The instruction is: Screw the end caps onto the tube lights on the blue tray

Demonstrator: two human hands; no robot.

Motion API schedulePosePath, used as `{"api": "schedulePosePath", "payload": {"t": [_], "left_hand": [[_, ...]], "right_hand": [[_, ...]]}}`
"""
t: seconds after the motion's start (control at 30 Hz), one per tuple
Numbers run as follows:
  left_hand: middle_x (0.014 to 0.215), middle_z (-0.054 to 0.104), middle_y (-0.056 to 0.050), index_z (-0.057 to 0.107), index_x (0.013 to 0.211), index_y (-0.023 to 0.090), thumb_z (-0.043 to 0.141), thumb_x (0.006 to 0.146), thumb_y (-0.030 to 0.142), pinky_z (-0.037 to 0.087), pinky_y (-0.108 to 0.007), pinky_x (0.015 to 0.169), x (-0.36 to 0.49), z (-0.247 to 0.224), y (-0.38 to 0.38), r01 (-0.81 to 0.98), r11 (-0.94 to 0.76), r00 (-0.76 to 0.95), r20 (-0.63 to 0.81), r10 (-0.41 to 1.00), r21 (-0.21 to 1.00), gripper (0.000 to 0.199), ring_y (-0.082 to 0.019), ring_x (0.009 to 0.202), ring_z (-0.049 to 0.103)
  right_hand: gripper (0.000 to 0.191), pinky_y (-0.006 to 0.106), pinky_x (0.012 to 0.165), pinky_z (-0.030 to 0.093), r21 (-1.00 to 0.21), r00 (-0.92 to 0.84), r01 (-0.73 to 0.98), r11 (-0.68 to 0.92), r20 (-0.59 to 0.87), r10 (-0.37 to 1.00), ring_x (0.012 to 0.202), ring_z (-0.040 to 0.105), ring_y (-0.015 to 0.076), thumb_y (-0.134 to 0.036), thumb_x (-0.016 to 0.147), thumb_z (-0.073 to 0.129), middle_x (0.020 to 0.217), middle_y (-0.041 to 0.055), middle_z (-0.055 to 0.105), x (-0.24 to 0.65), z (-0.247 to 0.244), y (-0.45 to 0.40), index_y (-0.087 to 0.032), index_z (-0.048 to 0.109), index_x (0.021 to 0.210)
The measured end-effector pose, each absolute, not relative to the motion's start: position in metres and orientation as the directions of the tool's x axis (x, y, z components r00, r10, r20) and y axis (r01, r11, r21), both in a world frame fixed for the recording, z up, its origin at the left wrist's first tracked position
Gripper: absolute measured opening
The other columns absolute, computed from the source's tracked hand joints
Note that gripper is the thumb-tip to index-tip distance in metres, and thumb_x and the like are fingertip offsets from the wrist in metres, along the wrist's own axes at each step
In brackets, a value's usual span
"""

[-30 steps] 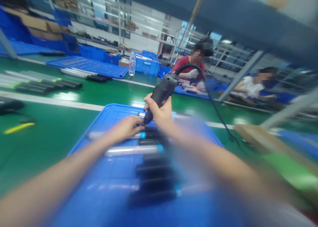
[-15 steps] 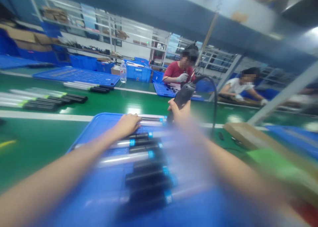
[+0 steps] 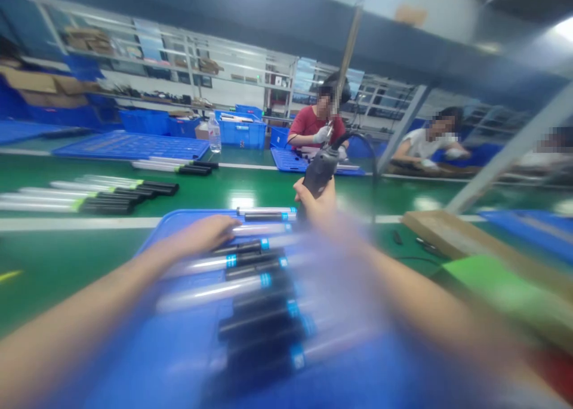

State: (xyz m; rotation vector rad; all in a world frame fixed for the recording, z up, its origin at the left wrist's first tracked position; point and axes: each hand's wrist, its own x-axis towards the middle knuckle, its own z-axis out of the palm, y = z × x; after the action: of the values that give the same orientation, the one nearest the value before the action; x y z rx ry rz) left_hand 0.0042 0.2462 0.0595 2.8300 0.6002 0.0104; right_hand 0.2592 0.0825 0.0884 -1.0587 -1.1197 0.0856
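My right hand (image 3: 319,197) is wrapped round a black electric screwdriver (image 3: 320,171), its lower end down by the tubes at the far side of a blue tray (image 3: 168,221). A cable leaves the tool's top. My left hand (image 3: 212,233) has its fingers closed at the left end of a clear tube (image 3: 259,230) with a blue band. Beyond that tube lie a clear-and-black tube (image 3: 266,210) and a black one. Nearer me, several black and clear tubes with blue bands (image 3: 264,313) lie in a row, blurred by motion.
Tubes with green bands (image 3: 80,205) lie on the green bench (image 3: 210,191) at left. A water bottle (image 3: 214,134) stands behind. On the right are a cardboard tray (image 3: 447,233) and a green sheet (image 3: 487,280). Co-workers (image 3: 316,125) sit across the bench.
My left hand has shifted a little left and nearer me, from over the far tubes to one tube's left end. The right hand still holds the screwdriver; the whole view has shifted slightly.
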Motion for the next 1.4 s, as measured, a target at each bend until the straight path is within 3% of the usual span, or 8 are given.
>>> {"api": "schedulePosePath", "payload": {"t": [0.1,0.23,0.33,0.43,0.57,0.73,0.93,1.4], "left_hand": [[0.144,0.068,-0.012,0.066,0.140,0.021,0.048,0.093,0.050,0.050,-0.046,0.116,-0.022,0.063,0.262,0.436,-0.869,0.894,-0.005,0.447,0.233,0.058,-0.034,0.132,0.064],[0.138,0.073,-0.010,0.072,0.131,0.024,0.062,0.080,0.066,0.055,-0.042,0.112,-0.068,0.076,0.284,0.531,-0.797,0.846,-0.128,0.517,0.288,0.067,-0.036,0.125,0.069],[0.148,0.067,-0.010,0.069,0.140,0.023,0.054,0.084,0.076,0.052,-0.041,0.115,-0.064,0.081,0.274,0.572,-0.753,0.819,-0.169,0.548,0.325,0.079,-0.035,0.134,0.065],[0.152,0.064,-0.010,0.066,0.144,0.020,0.038,0.097,0.065,0.046,-0.042,0.120,-0.024,0.077,0.247,0.532,-0.778,0.843,-0.122,0.524,0.334,0.071,-0.032,0.139,0.061],[0.145,0.069,-0.011,0.067,0.143,0.018,0.042,0.098,0.047,0.048,-0.039,0.116,0.023,0.065,0.221,0.404,-0.825,0.910,-0.084,0.405,0.396,0.059,-0.028,0.133,0.065],[0.139,0.070,-0.013,0.064,0.147,0.017,0.053,0.093,0.046,0.051,-0.036,0.110,0.031,0.055,0.223,0.375,-0.798,0.918,-0.065,0.392,0.473,0.062,-0.028,0.127,0.066],[0.128,0.076,-0.009,0.076,0.122,0.020,0.049,0.096,0.043,0.053,-0.036,0.106,0.035,0.051,0.226,0.372,-0.770,0.918,-0.081,0.389,0.518,0.045,-0.027,0.117,0.070],[0.144,0.068,-0.003,0.068,0.145,0.030,0.051,0.097,0.027,0.046,-0.031,0.116,0.037,0.059,0.214,0.339,-0.784,0.938,-0.124,0.324,0.520,0.051,-0.024,0.133,0.063]], "right_hand": [[0.037,0.031,0.070,0.057,-0.727,0.481,0.427,0.537,0.686,0.545,0.065,0.064,0.0117,-0.042,0.085,0.079,0.084,-0.0043,0.071,0.259,0.092,0.075,-0.024,0.052,0.103],[0.034,0.033,0.070,0.057,-0.736,0.512,0.425,0.527,0.676,0.530,0.064,0.063,0.0120,-0.042,0.085,0.079,0.085,-0.0026,0.071,0.260,0.097,0.067,-0.024,0.055,0.101],[0.037,0.032,0.070,0.057,-0.734,0.498,0.401,0.549,0.677,0.542,0.065,0.064,0.0120,-0.043,0.084,0.080,0.086,-0.0031,0.071,0.257,0.092,0.077,-0.024,0.054,0.103],[0.038,0.031,0.069,0.057,-0.732,0.480,0.376,0.567,0.678,0.557,0.065,0.064,0.0115,-0.044,0.084,0.080,0.086,-0.0042,0.071,0.248,0.087,0.094,-0.025,0.053,0.104],[0.035,0.029,0.069,0.056,-0.756,0.447,0.345,0.556,0.653,0.611,0.066,0.064,0.0109,-0.041,0.085,0.078,0.084,-0.0043,0.070,0.228,0.087,0.102,-0.024,0.054,0.104],[0.030,0.028,0.068,0.055,-0.800,0.426,0.297,0.522,0.600,0.677,0.065,0.063,0.0102,-0.038,0.086,0.076,0.079,-0.0048,0.067,0.209,0.091,0.099,-0.022,0.056,0.101],[0.034,0.028,0.066,0.054,-0.771,0.411,0.331,0.544,0.637,0.652,0.065,0.063,0.0112,-0.047,0.087,0.076,0.078,-0.0048,0.067,0.213,0.084,0.110,-0.023,0.055,0.100],[0.034,0.028,0.068,0.055,-0.766,0.417,0.320,0.557,0.642,0.643,0.065,0.063,0.0118,-0.048,0.088,0.077,0.076,-0.0046,0.066,0.207,0.079,0.107,-0.023,0.057,0.100]]}}
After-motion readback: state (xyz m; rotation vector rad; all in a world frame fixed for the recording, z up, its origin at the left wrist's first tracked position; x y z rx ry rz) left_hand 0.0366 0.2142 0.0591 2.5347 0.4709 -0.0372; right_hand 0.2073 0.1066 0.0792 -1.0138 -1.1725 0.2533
